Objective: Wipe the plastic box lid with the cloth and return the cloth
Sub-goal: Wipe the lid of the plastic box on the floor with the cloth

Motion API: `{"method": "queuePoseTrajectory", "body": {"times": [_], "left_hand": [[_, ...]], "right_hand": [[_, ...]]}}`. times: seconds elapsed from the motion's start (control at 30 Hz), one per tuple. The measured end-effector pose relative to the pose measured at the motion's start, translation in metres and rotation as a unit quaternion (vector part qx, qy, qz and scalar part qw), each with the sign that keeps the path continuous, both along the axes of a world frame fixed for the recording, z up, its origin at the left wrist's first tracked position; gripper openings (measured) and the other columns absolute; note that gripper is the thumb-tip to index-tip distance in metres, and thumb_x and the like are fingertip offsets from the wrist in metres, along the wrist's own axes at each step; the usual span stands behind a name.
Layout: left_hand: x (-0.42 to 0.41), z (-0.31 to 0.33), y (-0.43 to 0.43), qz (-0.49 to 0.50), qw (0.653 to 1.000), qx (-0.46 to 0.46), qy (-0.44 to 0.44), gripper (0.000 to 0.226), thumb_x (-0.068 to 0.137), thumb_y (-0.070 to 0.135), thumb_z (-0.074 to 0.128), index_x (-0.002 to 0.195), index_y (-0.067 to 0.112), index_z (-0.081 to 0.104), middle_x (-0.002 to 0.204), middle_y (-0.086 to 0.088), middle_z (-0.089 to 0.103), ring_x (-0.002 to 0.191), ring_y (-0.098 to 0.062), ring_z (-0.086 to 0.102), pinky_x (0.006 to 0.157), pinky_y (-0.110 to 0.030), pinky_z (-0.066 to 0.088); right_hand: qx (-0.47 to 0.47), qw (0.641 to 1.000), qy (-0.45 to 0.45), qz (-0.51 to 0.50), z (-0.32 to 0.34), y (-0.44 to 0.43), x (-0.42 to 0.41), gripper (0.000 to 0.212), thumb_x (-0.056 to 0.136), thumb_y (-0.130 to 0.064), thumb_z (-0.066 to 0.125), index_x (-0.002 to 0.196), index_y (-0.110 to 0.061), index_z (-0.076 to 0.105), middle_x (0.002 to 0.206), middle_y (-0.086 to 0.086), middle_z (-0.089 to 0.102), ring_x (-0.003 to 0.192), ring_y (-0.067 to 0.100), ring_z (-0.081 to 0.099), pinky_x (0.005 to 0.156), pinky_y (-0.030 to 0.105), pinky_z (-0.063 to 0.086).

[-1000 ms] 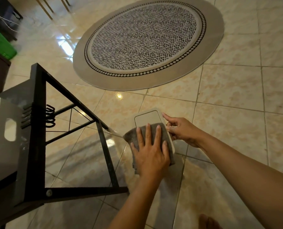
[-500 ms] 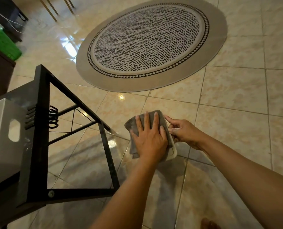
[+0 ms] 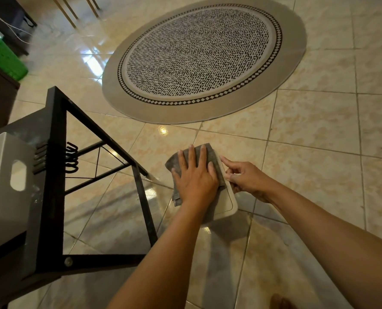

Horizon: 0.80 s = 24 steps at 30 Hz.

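Note:
A cream plastic box lid [image 3: 229, 202] is held level in the air above the tiled floor. My right hand [image 3: 246, 177] pinches its right edge between thumb and fingers. A grey cloth [image 3: 211, 156] lies over the far part of the lid and hangs off its left side. My left hand [image 3: 195, 175] lies flat on the cloth with fingers spread, pressing it onto the lid. Only the lid's near right corner and right rim show; the rest is under the cloth and my hand.
A black metal-framed table [image 3: 56, 175] stands at the left with a white plastic box [image 3: 7, 175] with a handle hole on it. A round patterned rug [image 3: 199, 56] lies ahead. A green basket [image 3: 2, 56] sits at far left. My bare foot [image 3: 280, 302] shows at the bottom.
My left hand has slid the cloth away from me along the lid, from its near part to its far part. The lid's near corner is now uncovered. My right hand keeps its grip.

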<state>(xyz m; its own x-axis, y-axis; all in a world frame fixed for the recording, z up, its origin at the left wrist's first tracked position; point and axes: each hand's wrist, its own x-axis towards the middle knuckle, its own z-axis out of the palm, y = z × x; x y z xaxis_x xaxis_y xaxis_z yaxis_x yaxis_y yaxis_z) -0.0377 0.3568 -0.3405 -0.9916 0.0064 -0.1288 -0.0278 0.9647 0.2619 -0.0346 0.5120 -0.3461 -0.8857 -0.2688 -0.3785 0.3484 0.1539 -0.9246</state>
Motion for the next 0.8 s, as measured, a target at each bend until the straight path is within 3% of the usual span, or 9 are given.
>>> {"method": "queuePoseTrajectory", "body": {"times": [0.27, 0.43, 0.6, 0.67, 0.8], "left_hand": [[0.064, -0.014, -0.021, -0.007, 0.999, 0.019, 0.036, 0.060, 0.099, 0.051, 0.010, 0.153, 0.036, -0.011, 0.162, 0.002, -0.021, 0.143, -0.020, -0.032, 0.118, -0.047, -0.006], [0.092, -0.014, 0.006, -0.025, 0.997, -0.055, 0.043, 0.062, 0.098, 0.051, 0.006, 0.154, 0.031, -0.011, 0.162, -0.001, -0.019, 0.143, -0.027, -0.031, 0.117, -0.051, -0.011], [0.071, -0.009, 0.027, -0.016, 0.998, -0.050, 0.019, 0.059, 0.101, 0.046, 0.012, 0.152, 0.032, -0.015, 0.159, 0.004, -0.024, 0.140, -0.028, -0.036, 0.113, -0.053, -0.020], [0.056, -0.004, 0.029, -0.010, 0.999, -0.045, 0.002, 0.058, 0.102, 0.045, 0.011, 0.150, 0.033, -0.019, 0.158, 0.005, -0.027, 0.140, -0.028, -0.036, 0.114, -0.054, -0.019], [0.020, 0.004, 0.027, 0.003, 0.999, -0.046, -0.020, 0.058, 0.103, 0.043, 0.012, 0.152, 0.031, -0.018, 0.159, 0.003, -0.027, 0.141, -0.029, -0.032, 0.115, -0.055, -0.015]], "right_hand": [[-0.007, 1.000, 0.006, -0.004, 0.003, -0.001, 0.002, 0.059, 0.095, -0.002, 0.051, 0.147, -0.022, 0.032, 0.079, 0.003, 0.049, 0.066, 0.011, 0.052, 0.064, 0.026, 0.052], [-0.013, 1.000, 0.002, -0.004, 0.004, -0.001, 0.003, 0.058, 0.096, -0.003, 0.050, 0.147, -0.022, 0.033, 0.079, 0.004, 0.046, 0.066, 0.011, 0.048, 0.063, 0.026, 0.051], [-0.015, 1.000, -0.001, -0.001, 0.000, 0.000, 0.002, 0.055, 0.097, -0.001, 0.046, 0.147, -0.022, 0.035, 0.079, 0.005, 0.045, 0.065, 0.011, 0.048, 0.060, 0.021, 0.051], [-0.015, 1.000, -0.002, 0.002, -0.001, 0.000, 0.001, 0.057, 0.096, 0.001, 0.045, 0.146, -0.023, 0.036, 0.079, 0.007, 0.046, 0.068, 0.014, 0.049, 0.061, 0.022, 0.052], [-0.014, 1.000, 0.001, 0.007, -0.001, 0.000, 0.001, 0.054, 0.096, -0.005, 0.049, 0.146, -0.025, 0.037, 0.077, 0.005, 0.048, 0.058, 0.005, 0.053, 0.058, 0.020, 0.052]]}}
